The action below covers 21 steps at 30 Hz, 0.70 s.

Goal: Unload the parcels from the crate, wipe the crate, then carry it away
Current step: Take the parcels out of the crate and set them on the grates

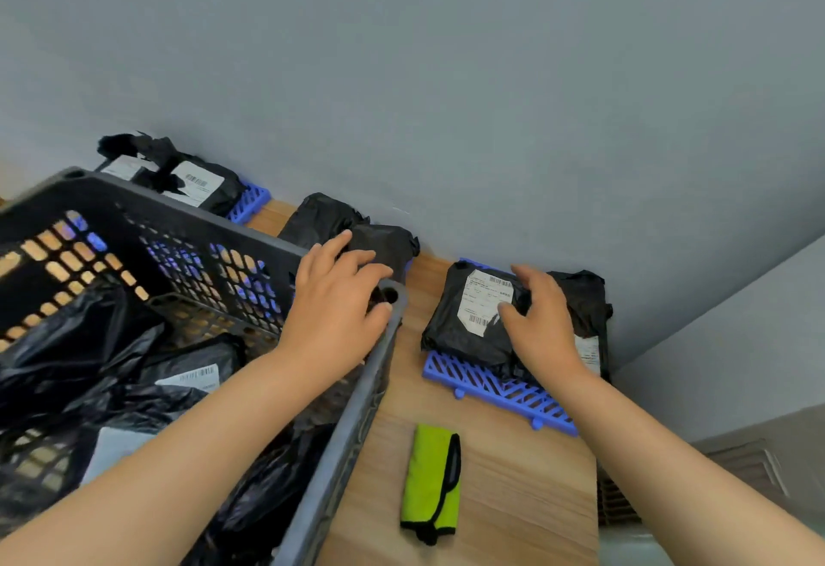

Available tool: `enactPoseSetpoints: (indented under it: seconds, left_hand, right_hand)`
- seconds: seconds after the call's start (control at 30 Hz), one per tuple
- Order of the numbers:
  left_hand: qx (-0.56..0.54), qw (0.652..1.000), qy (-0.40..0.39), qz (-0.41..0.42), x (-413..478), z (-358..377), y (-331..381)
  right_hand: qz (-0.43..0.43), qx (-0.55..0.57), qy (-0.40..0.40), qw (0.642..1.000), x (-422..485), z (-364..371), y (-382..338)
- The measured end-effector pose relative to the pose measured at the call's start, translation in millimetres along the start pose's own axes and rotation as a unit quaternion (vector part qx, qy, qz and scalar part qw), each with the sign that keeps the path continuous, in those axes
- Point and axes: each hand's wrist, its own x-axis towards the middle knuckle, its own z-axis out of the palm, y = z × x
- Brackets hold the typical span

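A dark grey perforated crate (pixel 343 422) fills the left side, with several black bagged parcels (pixel 107 387) inside it. My left hand (pixel 335 302) rests on the crate's near right corner with its fingers relaxed and reaching past the rim. To the right, a black parcel with a white label (pixel 468 329) lies on a blue plastic grid (pixel 495 391). My right hand (pixel 542 324) grips this parcel, thumb by the label and fingers curled over its far edge. A folded lime-green cloth (pixel 431 480) lies on the wooden table (pixel 504 507) in front of the grid.
Another black parcel (pixel 330 219) sits against the grey wall behind the crate's corner. More labelled parcels (pixel 187 179) lie on a second blue grid (pixel 252 201) at the back left. The table's right edge runs near the right grid, with floor beyond.
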Motion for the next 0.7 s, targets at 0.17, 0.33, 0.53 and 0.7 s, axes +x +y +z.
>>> enactPoseSetpoints:
  seconds: [0.17,0.33,0.53,0.7]
  left_hand:
    - [0.03,0.997,0.001,-0.072,-25.1,-40.7,-70.2]
    - [0.039,0.987,-0.012,-0.152,-54.9,-73.2,-139.2]
    - [0.068,0.98,-0.04,-0.18,-74.1,-97.9,-196.9]
    - [0.076,0.98,-0.066,-0.175,-72.8,-111.1,-234.0]
  right_hand:
    - [-0.128,0.062,-0.01,0.99,-14.8,26.0,-78.8]
    - [-0.243,0.091,-0.044,0.965,-36.1,65.3,-146.1]
    - [-0.329,-0.001,-0.184,0.926,-56.2,129.7,-196.9]
    - [-0.299,-0.171,-0.347,0.872,-71.1,187.1,-225.4]
